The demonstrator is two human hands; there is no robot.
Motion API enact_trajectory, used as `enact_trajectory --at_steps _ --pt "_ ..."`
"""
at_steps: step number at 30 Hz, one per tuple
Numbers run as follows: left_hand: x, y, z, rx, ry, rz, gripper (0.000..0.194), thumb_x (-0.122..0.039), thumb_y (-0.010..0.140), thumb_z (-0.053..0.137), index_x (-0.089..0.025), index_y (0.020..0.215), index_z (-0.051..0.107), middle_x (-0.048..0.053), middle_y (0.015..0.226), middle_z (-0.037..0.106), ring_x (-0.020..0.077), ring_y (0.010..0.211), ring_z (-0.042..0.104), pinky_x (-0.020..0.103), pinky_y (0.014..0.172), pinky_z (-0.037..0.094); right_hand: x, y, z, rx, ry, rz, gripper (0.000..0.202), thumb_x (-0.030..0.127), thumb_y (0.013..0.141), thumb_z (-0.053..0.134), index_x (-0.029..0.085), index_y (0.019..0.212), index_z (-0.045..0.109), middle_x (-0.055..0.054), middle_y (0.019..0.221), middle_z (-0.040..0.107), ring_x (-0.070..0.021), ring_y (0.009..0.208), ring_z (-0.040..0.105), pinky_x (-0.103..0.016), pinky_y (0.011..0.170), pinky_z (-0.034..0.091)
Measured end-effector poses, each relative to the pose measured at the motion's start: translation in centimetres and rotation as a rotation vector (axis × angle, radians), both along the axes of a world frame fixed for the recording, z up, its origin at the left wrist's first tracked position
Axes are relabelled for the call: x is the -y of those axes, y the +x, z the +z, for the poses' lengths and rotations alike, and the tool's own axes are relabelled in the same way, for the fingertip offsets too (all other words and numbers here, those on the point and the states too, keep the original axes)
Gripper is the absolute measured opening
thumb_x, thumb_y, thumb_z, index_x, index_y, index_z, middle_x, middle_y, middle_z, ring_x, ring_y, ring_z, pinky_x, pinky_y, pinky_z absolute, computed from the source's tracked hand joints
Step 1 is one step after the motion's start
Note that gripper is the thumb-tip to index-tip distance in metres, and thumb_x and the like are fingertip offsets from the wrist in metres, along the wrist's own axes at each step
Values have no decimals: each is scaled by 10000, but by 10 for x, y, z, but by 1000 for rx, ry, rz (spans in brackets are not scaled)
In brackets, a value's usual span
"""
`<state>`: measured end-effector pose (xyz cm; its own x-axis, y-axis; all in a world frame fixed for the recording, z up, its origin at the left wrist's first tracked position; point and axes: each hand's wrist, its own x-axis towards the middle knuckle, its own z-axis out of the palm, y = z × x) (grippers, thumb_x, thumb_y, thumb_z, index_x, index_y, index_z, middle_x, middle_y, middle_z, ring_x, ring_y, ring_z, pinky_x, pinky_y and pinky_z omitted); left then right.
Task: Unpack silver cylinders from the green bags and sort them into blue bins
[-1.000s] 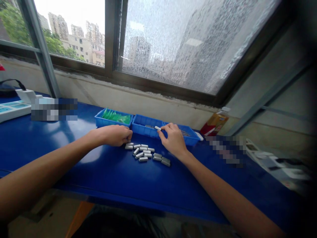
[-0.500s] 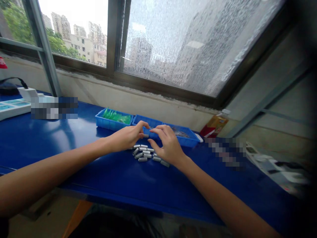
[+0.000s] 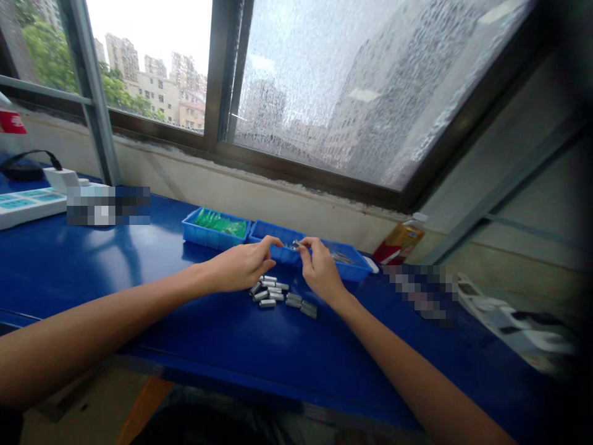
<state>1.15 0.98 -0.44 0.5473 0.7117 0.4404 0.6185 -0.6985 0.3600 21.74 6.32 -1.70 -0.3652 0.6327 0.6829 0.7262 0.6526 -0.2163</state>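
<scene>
My right hand (image 3: 319, 269) pinches a small metal piece (image 3: 297, 243) between thumb and fingertips, above the front edge of the middle blue bin (image 3: 278, 230). To its left, my left hand (image 3: 248, 264) has its thumb and index finger apart, with nothing visible between them. Several short silvery cylinders (image 3: 267, 303) lie in a loose group on the blue table (image 3: 222, 346), below and between my hands. Two darker ones (image 3: 309, 309) lie at the group's right side, near my right wrist.
A blue bin (image 3: 215, 238) with green plastic packets stands at the left; a right-hand bin (image 3: 354, 271) holds thin metal parts. Behind it is a red and gold carton (image 3: 399, 242). A white power strip (image 3: 32, 205) lies far left, a window (image 3: 315, 93) behind.
My hands have moved apart. The cylinder that was at my left fingertips is no longer there, and my right hand now holds a small metal piece over the bin. The view has shifted slightly.
</scene>
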Motion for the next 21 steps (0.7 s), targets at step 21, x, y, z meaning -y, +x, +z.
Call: enact_trajectory --at_steps 21 --pt "1 2 3 114 138 39 220 -253 838 493 -149 1031 497 42 848 595 143 765 559 259 676 444 29 -17 4 28 -10 164 248 284 908 352 182 799 551 -52 754 611 -184 741 537 -316 683 395"
